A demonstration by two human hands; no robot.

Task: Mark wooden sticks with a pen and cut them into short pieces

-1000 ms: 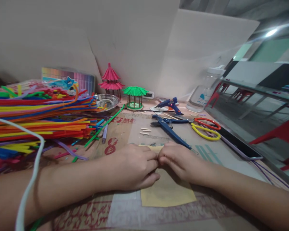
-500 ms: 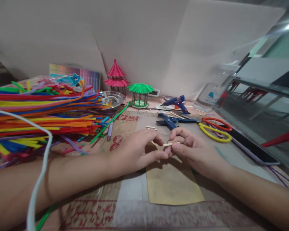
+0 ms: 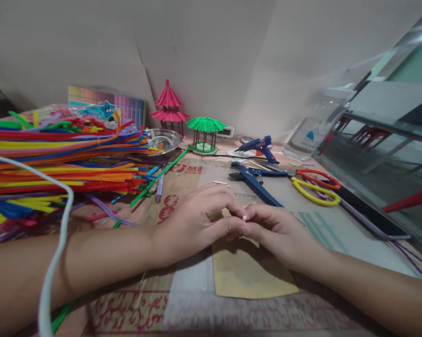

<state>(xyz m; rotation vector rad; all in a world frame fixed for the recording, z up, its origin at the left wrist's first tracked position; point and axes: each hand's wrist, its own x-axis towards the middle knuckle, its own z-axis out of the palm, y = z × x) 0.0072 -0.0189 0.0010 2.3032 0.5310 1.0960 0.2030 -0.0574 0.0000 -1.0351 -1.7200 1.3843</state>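
Note:
My left hand and my right hand meet at the fingertips, both closed in a pinch. Between them is a short pale wooden stick, and only its end shows. The rest of it is hidden by the fingers. A tan sheet of paper lies flat below the hands. Just beyond the left hand, a few short cut sticks rest on the mat. Blue-handled cutters lie past the right hand.
Colourful pipe cleaners are heaped at left, with a white cable in front. Behind stand a green-roofed model pavilion and a pink-roofed pagoda. A blue glue gun, scissors, phone and clear plastic bottle are at right.
The stick has turned from lying sideways to pointing its end at me. My left fingertips have closed onto it, and my right hand has come lower, uncovering more of the cutters.

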